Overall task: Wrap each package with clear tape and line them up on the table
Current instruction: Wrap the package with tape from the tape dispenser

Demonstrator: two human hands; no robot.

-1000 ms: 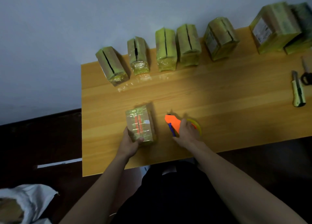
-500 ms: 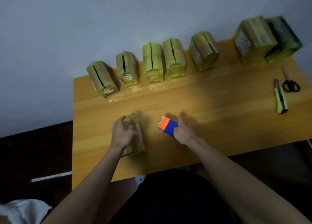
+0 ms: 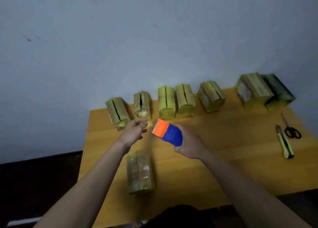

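Note:
A tape-wrapped package (image 3: pixel 139 173) lies flat on the wooden table (image 3: pixel 215 159) near its front edge, with no hand on it. My left hand (image 3: pixel 134 133) hovers above the table beyond the package, fingers apart and holding nothing. My right hand (image 3: pixel 188 144) grips an orange and blue tape dispenser (image 3: pixel 167 134), raised off the table beside my left hand. Along the wall stands a row of several wrapped packages (image 3: pixel 167 100).
A yellow utility knife (image 3: pixel 284 144) and black scissors (image 3: pixel 290 129) lie near the table's right edge. A larger package (image 3: pixel 253 90) and a dark one (image 3: pixel 277 91) stand at the back right. The table's left edge drops to a dark floor.
My left hand let go of the package and rose off it. My right hand lifted the tape dispenser from the table. The camera tilted up, so the table sits lower in view.

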